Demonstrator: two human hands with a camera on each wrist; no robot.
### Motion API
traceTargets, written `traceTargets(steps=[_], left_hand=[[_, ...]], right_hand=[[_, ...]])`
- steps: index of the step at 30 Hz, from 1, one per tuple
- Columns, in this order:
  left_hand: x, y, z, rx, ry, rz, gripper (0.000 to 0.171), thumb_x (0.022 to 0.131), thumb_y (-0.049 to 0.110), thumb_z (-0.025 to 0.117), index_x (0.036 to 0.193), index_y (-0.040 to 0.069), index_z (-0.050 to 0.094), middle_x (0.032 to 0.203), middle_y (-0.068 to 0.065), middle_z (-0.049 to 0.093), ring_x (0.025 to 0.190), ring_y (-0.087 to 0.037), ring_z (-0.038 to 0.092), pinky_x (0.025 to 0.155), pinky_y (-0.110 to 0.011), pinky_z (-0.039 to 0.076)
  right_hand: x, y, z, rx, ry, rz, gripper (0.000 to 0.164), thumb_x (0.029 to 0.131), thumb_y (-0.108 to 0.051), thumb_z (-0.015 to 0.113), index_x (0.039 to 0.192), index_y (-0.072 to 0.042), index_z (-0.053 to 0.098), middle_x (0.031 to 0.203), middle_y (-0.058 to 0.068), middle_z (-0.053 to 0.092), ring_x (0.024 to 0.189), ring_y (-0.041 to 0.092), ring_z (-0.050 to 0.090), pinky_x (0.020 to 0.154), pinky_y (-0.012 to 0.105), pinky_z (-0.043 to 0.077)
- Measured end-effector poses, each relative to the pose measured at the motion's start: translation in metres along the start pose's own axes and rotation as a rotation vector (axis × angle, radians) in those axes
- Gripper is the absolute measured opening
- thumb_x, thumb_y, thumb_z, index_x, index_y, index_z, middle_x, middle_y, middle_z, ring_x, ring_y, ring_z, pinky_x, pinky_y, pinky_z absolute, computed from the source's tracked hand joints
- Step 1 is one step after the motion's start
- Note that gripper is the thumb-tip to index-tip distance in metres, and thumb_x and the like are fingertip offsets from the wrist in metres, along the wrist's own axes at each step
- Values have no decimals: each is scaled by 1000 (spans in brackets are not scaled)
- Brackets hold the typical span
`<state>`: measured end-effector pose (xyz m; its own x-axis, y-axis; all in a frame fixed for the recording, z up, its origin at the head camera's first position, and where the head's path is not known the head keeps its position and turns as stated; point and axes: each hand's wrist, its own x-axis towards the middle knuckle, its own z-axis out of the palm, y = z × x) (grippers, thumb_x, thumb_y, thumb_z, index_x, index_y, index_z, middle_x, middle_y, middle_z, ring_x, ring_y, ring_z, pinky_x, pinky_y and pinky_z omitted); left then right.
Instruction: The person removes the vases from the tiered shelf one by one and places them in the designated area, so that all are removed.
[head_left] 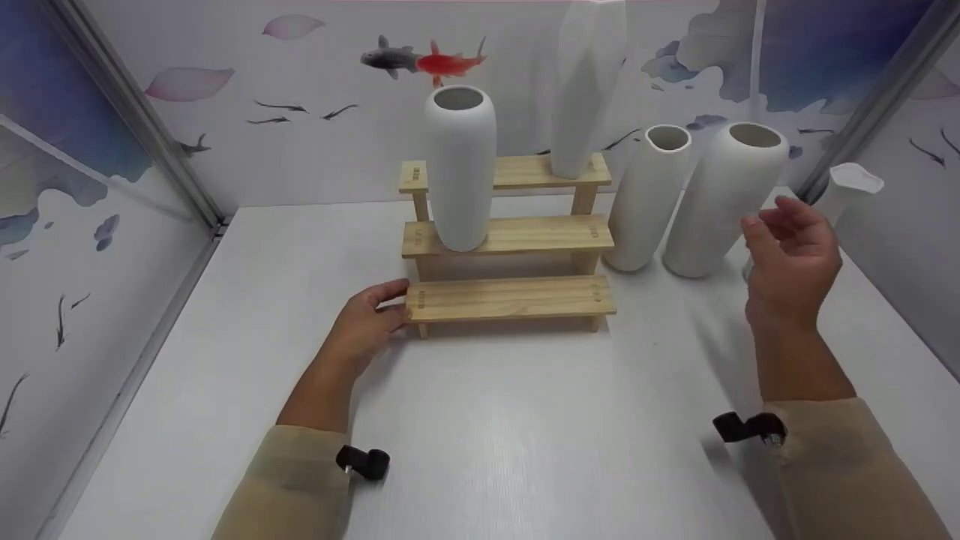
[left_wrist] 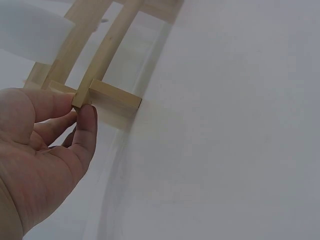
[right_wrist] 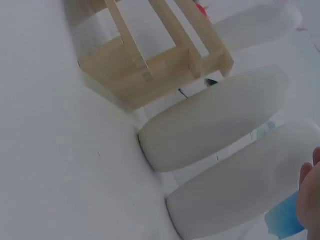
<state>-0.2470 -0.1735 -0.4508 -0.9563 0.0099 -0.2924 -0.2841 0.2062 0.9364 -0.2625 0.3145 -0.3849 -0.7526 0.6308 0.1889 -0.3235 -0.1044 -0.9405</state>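
A three-step wooden stand (head_left: 514, 298) stands on the white table. My left hand (head_left: 364, 326) pinches the left end of its lowest board; in the left wrist view the thumb and fingers (left_wrist: 86, 127) close on that board end. One white vase (head_left: 463, 172) stands on the middle step, and a tall faceted vase (head_left: 589, 90) on the top step. My right hand (head_left: 795, 262) is raised at the right with loosely bent fingers, holding nothing. Nearest it are a wide white vase (head_left: 720, 202) and a vase with a wavy rim (head_left: 844, 191), partly hidden by the hand.
A slimmer white vase (head_left: 646, 202) stands on the table (head_left: 495, 442) just right of the stand. A printed panel (head_left: 315, 157) with painted fish closes off the back, and metal-framed side panels stand left and right.
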Motion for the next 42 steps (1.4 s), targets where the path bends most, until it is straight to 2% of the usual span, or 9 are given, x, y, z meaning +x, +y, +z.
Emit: traceTargets(steps=[3, 8, 14, 20, 27, 31, 35, 40, 42], left_hand=[[0, 0, 0, -4, 1, 1, 54, 104, 7, 61, 157, 14, 53, 163, -6, 49, 137, -23, 62, 116, -40, 53], [0, 0, 0, -2, 2, -3, 54, 104, 8, 61, 157, 15, 53, 163, -6, 50, 138, -23, 62, 117, -40, 53], [1, 0, 0, 7, 10, -10, 54, 105, 10, 62, 157, 16, 53, 161, -6, 52, 138, -23, 62, 117, -39, 53], [1, -1, 0, -17, -1, -3, 55, 104, 9, 63, 158, 14, 52, 160, -7, 54, 139, -23, 62, 117, -40, 53], [0, -2, -2, 6, -13, 29, 55, 105, 6, 58, 159, 12, 50, 164, -8, 49, 141, -25, 60, 117, -39, 53], [0, -2, -1, 14, -3, 27, 55, 105, 7, 59, 159, 12, 50, 164, -8, 49, 141, -25, 61, 117, -39, 53], [2, -4, -2, 8, 2, 18, 55, 105, 8, 61, 159, 12, 51, 164, -7, 50, 141, -25, 61, 117, -39, 53], [3, -4, -1, 10, -6, 22, 56, 105, 10, 62, 159, 13, 50, 164, -7, 50, 141, -24, 61, 118, -40, 53], [3, -4, 0, 14, -8, 25, 56, 105, 10, 62, 160, 12, 50, 164, -7, 49, 142, -25, 60, 118, -40, 52]], right_hand=[[-11, 0, 9, 47, -94, -20, 45, 92, -7, 82, 134, -7, 68, 114, 6, 66, 108, 20, 63, 86, 19, 60], [-30, -2, 24, 78, -229, -6, 50, 91, -9, 85, 136, -4, 66, 115, 8, 66, 106, 22, 64, 83, 19, 61], [-55, -5, 48, 79, -366, 12, 49, 89, -15, 88, 133, -7, 68, 116, 10, 67, 107, 24, 64, 83, 22, 62], [-73, -2, 69, 49, -494, -6, 43, 94, -9, 82, 133, -9, 66, 118, 10, 66, 110, 25, 63, 85, 22, 61], [-89, 3, 97, 80, -586, -11, 43, 92, 0, 79, 131, -12, 67, 120, 7, 70, 113, 24, 67, 91, 23, 62], [-98, 6, 111, 99, -653, 15, 46, 92, 2, 78, 134, -11, 64, 126, 9, 69, 117, 25, 67, 96, 27, 62], [-107, 10, 124, 87, -713, 43, 53, 92, -1, 79, 141, -11, 59, 134, 9, 66, 128, 29, 63, 101, 28, 61], [-116, 14, 141, 54, -759, 42, 62, 92, -6, 82, 147, -9, 54, 142, 9, 63, 142, 41, 55, 105, 30, 59], [-118, 15, 147, 31, -764, 43, 64, 91, -9, 83, 148, -10, 53, 144, 8, 63, 143, 37, 56, 109, 33, 56]])
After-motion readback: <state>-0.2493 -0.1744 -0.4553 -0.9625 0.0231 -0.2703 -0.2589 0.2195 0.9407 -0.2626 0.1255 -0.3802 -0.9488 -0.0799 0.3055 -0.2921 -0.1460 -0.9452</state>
